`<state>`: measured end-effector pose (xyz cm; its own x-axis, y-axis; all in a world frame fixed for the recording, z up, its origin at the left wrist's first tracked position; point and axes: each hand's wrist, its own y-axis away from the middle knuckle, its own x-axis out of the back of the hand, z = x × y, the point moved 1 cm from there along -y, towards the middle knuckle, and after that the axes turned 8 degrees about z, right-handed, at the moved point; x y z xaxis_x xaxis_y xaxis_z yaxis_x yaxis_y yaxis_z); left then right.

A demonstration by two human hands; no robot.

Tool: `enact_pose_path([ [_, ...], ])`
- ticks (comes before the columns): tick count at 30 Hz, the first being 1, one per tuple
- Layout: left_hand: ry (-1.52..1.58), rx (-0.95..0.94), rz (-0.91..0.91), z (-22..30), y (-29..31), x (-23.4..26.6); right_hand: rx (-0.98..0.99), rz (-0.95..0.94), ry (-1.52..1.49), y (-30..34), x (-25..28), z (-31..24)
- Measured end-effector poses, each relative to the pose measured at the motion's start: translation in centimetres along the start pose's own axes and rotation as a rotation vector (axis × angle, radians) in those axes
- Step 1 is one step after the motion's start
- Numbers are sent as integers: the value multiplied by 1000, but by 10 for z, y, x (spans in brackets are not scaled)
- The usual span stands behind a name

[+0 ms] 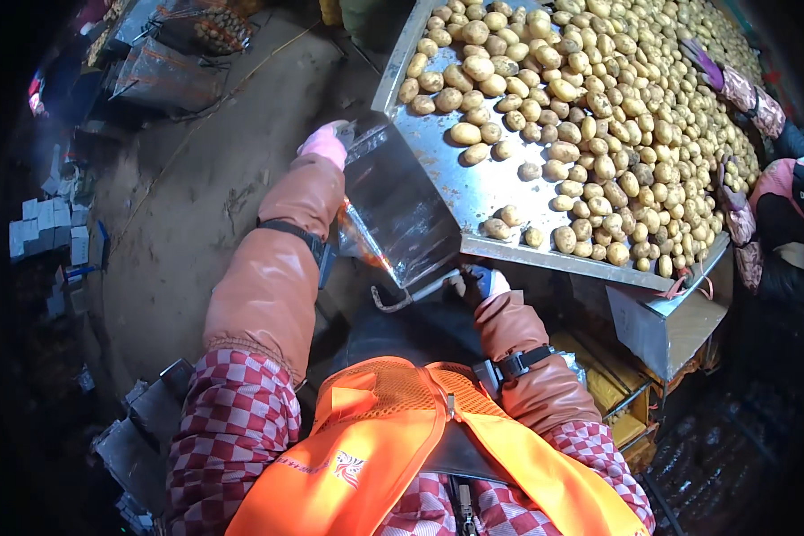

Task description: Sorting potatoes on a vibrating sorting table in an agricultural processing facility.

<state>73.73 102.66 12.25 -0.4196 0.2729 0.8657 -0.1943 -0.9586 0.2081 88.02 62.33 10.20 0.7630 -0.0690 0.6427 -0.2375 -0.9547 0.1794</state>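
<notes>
A clear plastic bag (402, 201) with some red print hangs spread along the near left edge of a metal sorting table. My left hand (329, 143), in a pink glove, is closed on the bag's far upper corner. At the near corner my right hand (481, 282), in a dark glove with blue and white on its back, has its fingers curled beside a bent metal hook bar (415, 295). Its fingertips are dark, and I cannot make out whether they hold the bag's edge or the bar. Potatoes (598, 134) are heaped on the sorting table (442, 174), thickest toward its right.
Across the table, co-workers' gloved hands (707, 67) reach to the potatoes. A grey metal chute (643, 326) sits below the near right corner, with yellow crates (612, 384) beside it. Bags (165, 76) stand at the far left. White boxes (49, 228) are stacked on the left.
</notes>
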Motion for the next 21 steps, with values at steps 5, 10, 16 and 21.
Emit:
enact_pose_path([
  [5, -7, 91, -150, -34, -18, -5, -477, 14, -1025, 6, -42, 19],
  [10, -186, -155, 66, -3, 13, 0, -937, -50, -1261, -10, 9, -22],
  [16, -264, -297, 291, 24, 55, 7, -810, -94, -1226, -14, 16, -19],
  [21, -221, -189, 116, 38, 36, 6, -760, -75, -1176, -5, 13, -15],
])
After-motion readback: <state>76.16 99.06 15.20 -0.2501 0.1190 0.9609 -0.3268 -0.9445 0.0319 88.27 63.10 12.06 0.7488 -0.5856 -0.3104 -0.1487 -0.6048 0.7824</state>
